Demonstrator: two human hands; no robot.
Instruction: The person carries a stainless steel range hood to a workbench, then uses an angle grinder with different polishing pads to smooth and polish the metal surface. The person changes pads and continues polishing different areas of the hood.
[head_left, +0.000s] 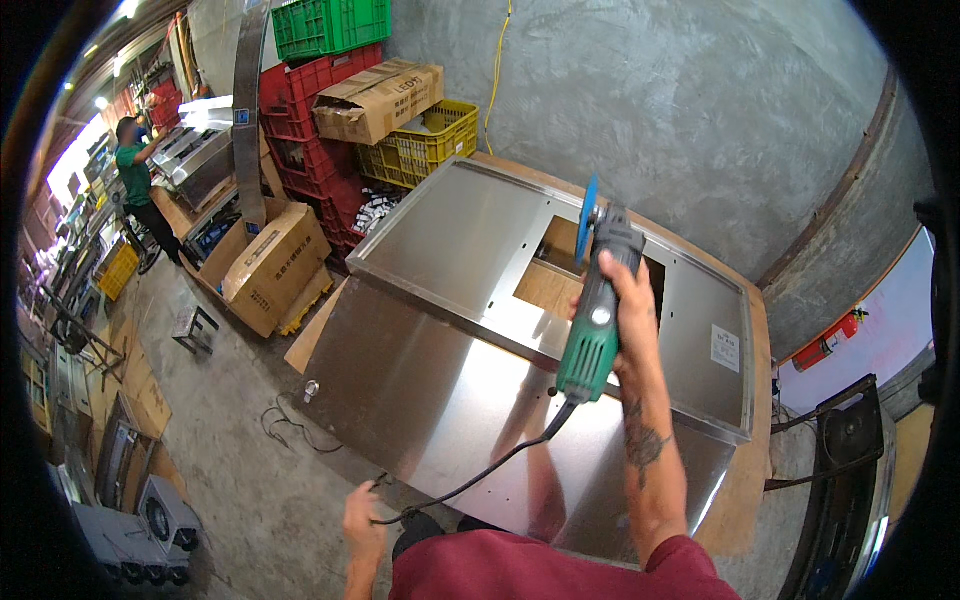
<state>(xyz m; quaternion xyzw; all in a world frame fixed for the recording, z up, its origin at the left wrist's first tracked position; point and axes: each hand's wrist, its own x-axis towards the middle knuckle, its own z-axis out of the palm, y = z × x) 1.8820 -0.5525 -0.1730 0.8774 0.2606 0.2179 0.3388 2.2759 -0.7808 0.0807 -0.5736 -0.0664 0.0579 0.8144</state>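
Note:
My right hand (634, 312) is wrapped round the body of a green and black angle grinder (588, 358), holding it up over a large stainless steel cabinet (420, 375). A blue disc (586, 220) is fitted at the grinder's far end and stands clear of the metal. From its rear, a black power cord (485, 480) droops down to my left hand (363, 522). That hand is low beside the cabinet's near edge, slightly blurred, its fingers curled round the cord. A rectangular cutout (552, 275) in the cabinet's top shows wooden board beneath.
Stacked red crates (300, 160), a yellow crate (430, 145) and cardboard boxes (275, 265) stand at the far left. A thin cable (290, 428) lies on the floor. A fire extinguisher (825, 345) is at the right. One person in green (133, 175) works in the left background.

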